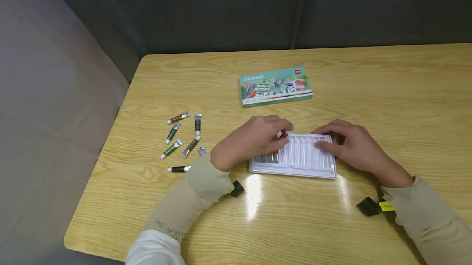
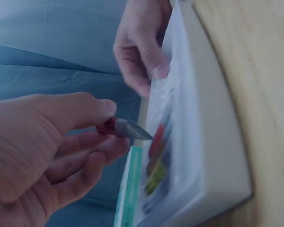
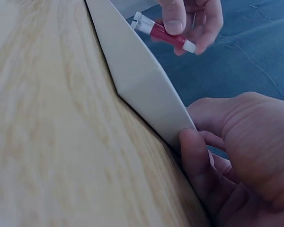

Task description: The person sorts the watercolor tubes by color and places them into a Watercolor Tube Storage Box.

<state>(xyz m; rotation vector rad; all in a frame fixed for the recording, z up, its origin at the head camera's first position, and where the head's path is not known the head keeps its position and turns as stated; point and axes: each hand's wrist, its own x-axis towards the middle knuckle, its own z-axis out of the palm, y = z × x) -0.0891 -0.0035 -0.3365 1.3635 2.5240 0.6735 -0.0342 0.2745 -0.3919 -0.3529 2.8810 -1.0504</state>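
Between thumb and fingers, my left hand point(image 1: 250, 142) pinches a red paint tube point(image 3: 166, 34) with a white cap and silver crimped end. It holds the tube over the left part of a white plastic tray point(image 1: 295, 171) with long moulded slots. A few paint tubes point(image 2: 155, 177), among them red, brown and yellow ones, lie in slots at that end, partly hidden by the hand in the head view. At the tray's right end, my right hand point(image 1: 352, 146) grips the edge, thumb over the rim and fingers along the outer side.
Behind the tray lies a green illustrated paint box point(image 1: 276, 87). Several loose tubes, including a green one point(image 1: 172, 148) and a black one point(image 1: 178, 169), are scattered on the wooden table point(image 1: 295, 224) to the left, some near my left forearm. A dark curtain point(image 1: 221, 11) hangs behind.
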